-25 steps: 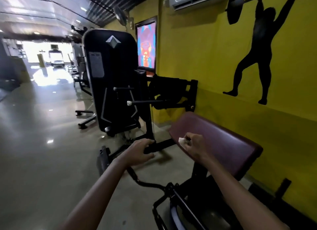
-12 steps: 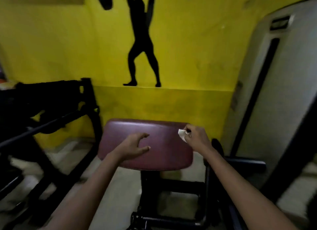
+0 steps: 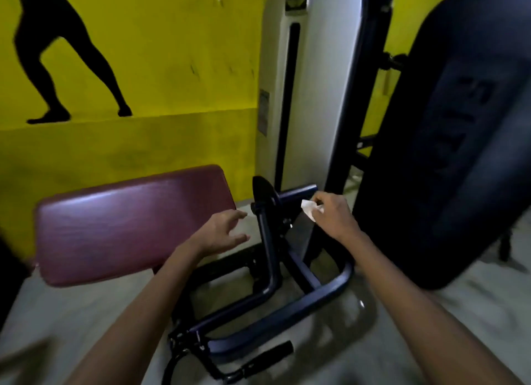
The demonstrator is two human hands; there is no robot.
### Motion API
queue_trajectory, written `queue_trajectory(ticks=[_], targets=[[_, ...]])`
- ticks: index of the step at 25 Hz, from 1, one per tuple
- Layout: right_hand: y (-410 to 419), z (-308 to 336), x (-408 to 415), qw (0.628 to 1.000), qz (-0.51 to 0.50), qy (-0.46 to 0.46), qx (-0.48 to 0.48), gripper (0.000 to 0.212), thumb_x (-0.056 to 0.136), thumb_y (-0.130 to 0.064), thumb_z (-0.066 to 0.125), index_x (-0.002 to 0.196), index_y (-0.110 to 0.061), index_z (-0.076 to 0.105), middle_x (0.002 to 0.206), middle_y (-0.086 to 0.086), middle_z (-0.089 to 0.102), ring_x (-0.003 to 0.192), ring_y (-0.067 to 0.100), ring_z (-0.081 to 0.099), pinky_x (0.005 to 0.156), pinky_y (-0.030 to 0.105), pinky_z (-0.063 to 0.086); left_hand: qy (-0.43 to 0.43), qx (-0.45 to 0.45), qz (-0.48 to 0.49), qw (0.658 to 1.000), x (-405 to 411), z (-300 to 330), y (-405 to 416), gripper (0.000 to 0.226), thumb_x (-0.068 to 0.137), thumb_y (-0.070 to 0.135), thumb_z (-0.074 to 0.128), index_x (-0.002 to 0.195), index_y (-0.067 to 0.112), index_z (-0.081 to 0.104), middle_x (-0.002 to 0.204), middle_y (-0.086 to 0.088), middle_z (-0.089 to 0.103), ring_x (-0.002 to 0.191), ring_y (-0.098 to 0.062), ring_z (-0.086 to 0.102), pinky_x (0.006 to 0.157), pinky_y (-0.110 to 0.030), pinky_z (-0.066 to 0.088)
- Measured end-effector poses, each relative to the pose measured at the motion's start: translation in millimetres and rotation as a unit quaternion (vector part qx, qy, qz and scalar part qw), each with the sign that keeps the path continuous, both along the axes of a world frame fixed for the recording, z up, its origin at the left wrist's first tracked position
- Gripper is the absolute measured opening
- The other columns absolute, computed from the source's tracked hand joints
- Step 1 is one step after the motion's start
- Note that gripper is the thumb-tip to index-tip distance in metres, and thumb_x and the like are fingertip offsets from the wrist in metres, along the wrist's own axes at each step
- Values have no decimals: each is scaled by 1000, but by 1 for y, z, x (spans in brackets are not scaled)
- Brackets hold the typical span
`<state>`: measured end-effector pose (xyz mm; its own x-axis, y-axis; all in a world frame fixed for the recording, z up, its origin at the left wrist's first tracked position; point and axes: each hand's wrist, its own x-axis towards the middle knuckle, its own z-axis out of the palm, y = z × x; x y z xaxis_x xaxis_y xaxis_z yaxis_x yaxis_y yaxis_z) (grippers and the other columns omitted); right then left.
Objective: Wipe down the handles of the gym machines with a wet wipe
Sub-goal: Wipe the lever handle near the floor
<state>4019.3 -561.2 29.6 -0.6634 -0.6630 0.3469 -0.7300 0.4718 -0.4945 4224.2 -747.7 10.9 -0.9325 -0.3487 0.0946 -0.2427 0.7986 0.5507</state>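
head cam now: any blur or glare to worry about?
Head view: motion blur smears the floor and frame edges; wide-angle bends the white weight-stack cover; soft sheen on the maroon pad; wipe in the right hand stays legible.

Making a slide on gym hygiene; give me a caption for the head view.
Right hand holds a wet wipe near a dark machine bar; left hand hovers open.

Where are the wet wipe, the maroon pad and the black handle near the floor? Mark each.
wet wipe (image 3: 309, 209), head view, on the white crumpled part showing.
maroon pad (image 3: 129, 220), head view, middle of its top face.
black handle (image 3: 268, 355), head view, mid-length of it.
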Motion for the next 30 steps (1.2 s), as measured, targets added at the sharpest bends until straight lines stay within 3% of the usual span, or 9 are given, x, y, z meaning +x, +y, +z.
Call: queue_trajectory(ticks=[5,8,10,14,16,20,24,26,30], targets=[[54,-24,48,995,-93,-27,36,14,77,-3,56,72,-16,56,76,14,58,75,30,58,64,34,45,-37,19,-91,995,19,-27,18,79,74,52,50,139,8,42,141,-7,47,128,-20,45,94,-21,36],[62,-34,75,988,-144,-36,35,7,79,-5,54,78,-7,61,82,14,63,77,30,60,65,35,50,-34,24,-139,989,24,-41,7,82,74,59,51,139,11,42,141,-6,47,127,-19,46,96,-24,38],[60,-41,97,979,-198,-41,28,10,80,-5,53,82,-8,62,84,13,63,76,28,60,66,40,53,-37,15,-180,983,28,-44,-8,70,84,49,58,141,12,40,144,-5,44,130,-18,43,102,-27,38],[37,-55,156,958,-283,-48,-6,9,84,-9,57,80,-4,63,78,10,62,73,20,55,61,28,40,-35,-9,-265,964,41,-52,-39,64,88,36,61,142,11,38,144,-6,44,128,-16,46,105,-30,40],[26,-61,183,950,-309,-45,2,12,84,-11,58,73,-5,58,72,10,57,70,22,51,61,30,37,-32,-2,-288,957,51,-57,-46,64,89,35,61,143,11,37,145,-5,43,131,-17,43,105,-28,36],[12,-86,223,932,-356,-69,30,10,80,-8,57,70,-6,56,70,13,59,69,28,55,62,37,45,-46,20,-322,945,68,-75,-65,64,90,33,61,144,10,35,146,-6,41,134,-20,39,104,-26,33],[15,-105,236,925,-375,-59,14,15,80,-7,58,66,-11,55,65,8,57,64,24,54,57,33,40,-37,46,-336,940,75,-99,-68,63,89,30,63,143,10,37,144,-5,43,131,-19,42,98,-19,33],[14,-122,243,917,-394,-67,-2,11,80,-7,60,70,-9,60,68,7,61,66,23,56,57,28,38,-43,51,-357,932,73,-120,-68,65,88,34,61,143,11,36,145,-4,42,132,-19,41,102,-22,34],[13,-176,249,900,-424,-100,-8,7,80,-6,59,76,-5,64,76,11,67,75,25,63,65,32,46,-60,74,-396,913,53,-173,-62,71,83,43,57,142,10,38,143,-5,44,131,-19,42,104,-23,33]])
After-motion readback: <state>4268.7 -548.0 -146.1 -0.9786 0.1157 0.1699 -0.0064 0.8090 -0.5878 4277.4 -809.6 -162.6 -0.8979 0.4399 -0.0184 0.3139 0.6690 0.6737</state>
